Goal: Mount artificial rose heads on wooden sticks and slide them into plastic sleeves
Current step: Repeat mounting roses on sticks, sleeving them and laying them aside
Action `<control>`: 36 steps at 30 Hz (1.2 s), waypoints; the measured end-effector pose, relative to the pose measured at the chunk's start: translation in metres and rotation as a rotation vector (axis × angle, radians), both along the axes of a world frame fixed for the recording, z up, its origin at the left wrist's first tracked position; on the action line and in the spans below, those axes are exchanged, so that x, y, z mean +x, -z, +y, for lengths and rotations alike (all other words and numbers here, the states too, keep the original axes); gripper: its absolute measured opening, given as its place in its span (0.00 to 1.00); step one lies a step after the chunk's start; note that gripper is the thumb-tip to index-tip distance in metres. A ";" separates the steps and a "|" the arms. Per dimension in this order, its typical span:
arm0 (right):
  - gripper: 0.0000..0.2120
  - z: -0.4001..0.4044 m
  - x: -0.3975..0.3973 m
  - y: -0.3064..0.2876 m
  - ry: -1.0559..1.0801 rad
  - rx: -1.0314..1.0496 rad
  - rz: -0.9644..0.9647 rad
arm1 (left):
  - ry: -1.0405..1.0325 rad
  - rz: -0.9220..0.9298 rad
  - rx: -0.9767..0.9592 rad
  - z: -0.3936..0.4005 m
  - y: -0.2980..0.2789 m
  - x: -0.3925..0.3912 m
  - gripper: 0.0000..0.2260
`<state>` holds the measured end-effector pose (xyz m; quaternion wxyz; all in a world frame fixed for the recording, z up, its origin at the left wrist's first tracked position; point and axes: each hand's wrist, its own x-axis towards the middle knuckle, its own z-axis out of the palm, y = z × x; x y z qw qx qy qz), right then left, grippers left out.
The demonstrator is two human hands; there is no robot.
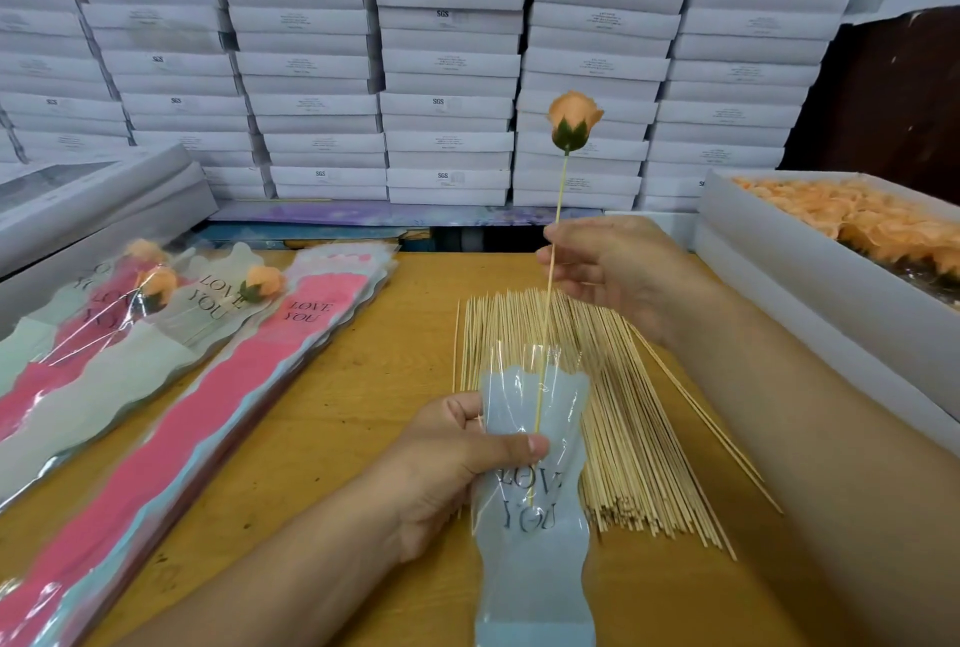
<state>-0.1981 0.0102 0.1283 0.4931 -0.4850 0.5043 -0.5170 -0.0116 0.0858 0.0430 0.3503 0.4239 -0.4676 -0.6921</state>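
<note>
An orange rose head [572, 121] with a green base sits on top of a thin wooden stick [557, 215]. My right hand [618, 272] pinches that stick about midway, holding it upright. The stick's lower end is inside a pale blue plastic sleeve [535, 558] printed "LOVE YOU". My left hand [457, 464] grips the sleeve near its open top, thumb across the front. A thick pile of bare wooden sticks [623, 417] lies on the wooden table [353, 407] behind the sleeve.
Finished sleeved roses [156, 293] and a stack of empty pink and blue sleeves [218, 397] lie at the left. A white box of orange rose heads [857, 220] stands at the right. Stacked white boxes [447, 59] fill the back wall.
</note>
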 end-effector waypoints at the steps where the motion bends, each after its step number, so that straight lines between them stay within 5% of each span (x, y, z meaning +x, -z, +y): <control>1: 0.01 -0.002 -0.001 -0.002 0.011 -0.007 -0.004 | 0.006 -0.005 0.000 0.000 0.000 0.000 0.09; 16: 0.04 0.022 0.003 0.034 -0.168 0.088 0.226 | -0.054 0.043 -0.005 -0.004 -0.001 0.003 0.10; 20: 0.05 0.027 0.003 0.035 -0.209 0.105 0.289 | -0.050 0.032 -0.008 -0.004 -0.003 0.005 0.19; 26: 0.07 0.008 -0.004 0.008 0.009 0.105 0.057 | -0.008 -0.007 0.016 0.000 -0.001 0.003 0.18; 36: 0.04 0.008 0.000 0.016 0.013 0.101 0.024 | 0.000 0.017 0.034 0.000 0.000 0.003 0.18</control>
